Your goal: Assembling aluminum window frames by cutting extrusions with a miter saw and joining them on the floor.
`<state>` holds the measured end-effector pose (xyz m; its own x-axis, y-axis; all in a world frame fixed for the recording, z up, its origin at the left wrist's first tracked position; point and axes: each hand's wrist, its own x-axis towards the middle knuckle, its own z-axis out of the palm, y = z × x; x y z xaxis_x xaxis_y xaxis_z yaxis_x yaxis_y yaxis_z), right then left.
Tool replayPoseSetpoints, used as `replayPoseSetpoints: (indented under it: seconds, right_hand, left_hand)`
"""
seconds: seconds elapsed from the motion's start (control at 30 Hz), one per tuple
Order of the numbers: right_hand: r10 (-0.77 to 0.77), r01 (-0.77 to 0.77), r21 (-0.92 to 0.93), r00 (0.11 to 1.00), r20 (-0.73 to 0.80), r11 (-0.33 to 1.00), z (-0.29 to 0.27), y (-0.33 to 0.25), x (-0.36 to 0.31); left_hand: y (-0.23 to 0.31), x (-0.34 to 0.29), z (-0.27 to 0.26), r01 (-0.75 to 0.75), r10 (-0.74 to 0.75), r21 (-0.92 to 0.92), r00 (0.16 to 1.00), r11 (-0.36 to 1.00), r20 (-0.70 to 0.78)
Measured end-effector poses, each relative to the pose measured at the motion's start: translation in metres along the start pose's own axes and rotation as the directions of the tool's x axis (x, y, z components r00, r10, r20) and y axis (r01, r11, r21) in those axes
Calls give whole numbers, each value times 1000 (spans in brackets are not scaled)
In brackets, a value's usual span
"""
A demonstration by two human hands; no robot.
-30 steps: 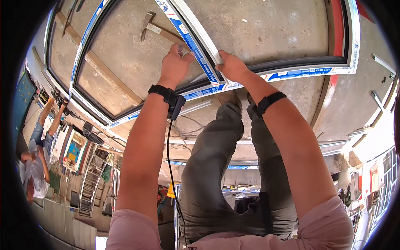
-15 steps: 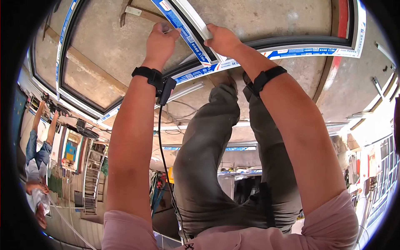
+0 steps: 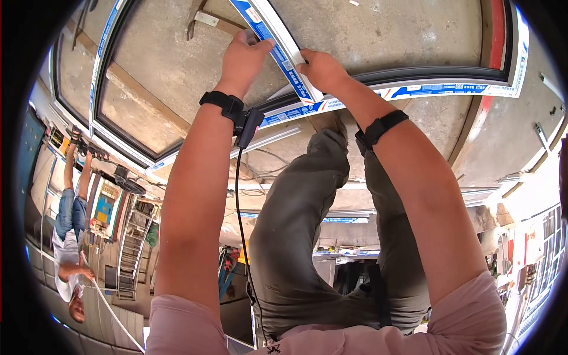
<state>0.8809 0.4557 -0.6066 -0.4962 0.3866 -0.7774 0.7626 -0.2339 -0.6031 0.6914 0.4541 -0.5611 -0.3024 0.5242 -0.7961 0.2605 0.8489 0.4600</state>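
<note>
A window frame (image 3: 432,90) with black inner edges and blue-and-white protective film lies in front of me. Its crossbar (image 3: 288,66) slants up to the left, and a long white strip (image 3: 285,40) runs along that bar's right side. My left hand (image 3: 244,62) is at the bar's left edge, fingers curled and thumb against the film; whatever is between the fingers is hidden. On the other side, my right hand (image 3: 324,71) is closed on the white strip near its lower end, thumb and fingertips against its edge.
Wooden battens (image 3: 142,100) lie under the frame on the concrete floor. A clamp-like metal bar (image 3: 195,21) is beyond my left hand. Loose profiles (image 3: 269,140) and cables lie by my feet. At far left are another person (image 3: 70,236), a fan (image 3: 129,180) and a ladder (image 3: 133,254).
The white strip now sits closer against the crossbar. Both hands have shifted slightly right and down in view with the frame. The other person's arm now holds a pale pole or cord.
</note>
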Motion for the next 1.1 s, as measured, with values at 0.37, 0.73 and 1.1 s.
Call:
replayPoseSetpoints:
  seconds: [0.37, 0.73, 1.1]
  right_hand:
    - [11, 1, -135, 996, 89, 991, -20, -15, 6]
    - [-43, 57, -183, 996, 83, 981, -15, -20, 9]
    - [48, -39, -57, 984, 169, 998, 11, -6, -26]
  left_hand:
    - [41, 54, -55, -24, 34, 78, 991, 997, -127]
    - [118, 116, -42, 119, 45, 389, 921, 914, -387]
    - [79, 107, -73, -82, 295, 615, 921, 784, -253]
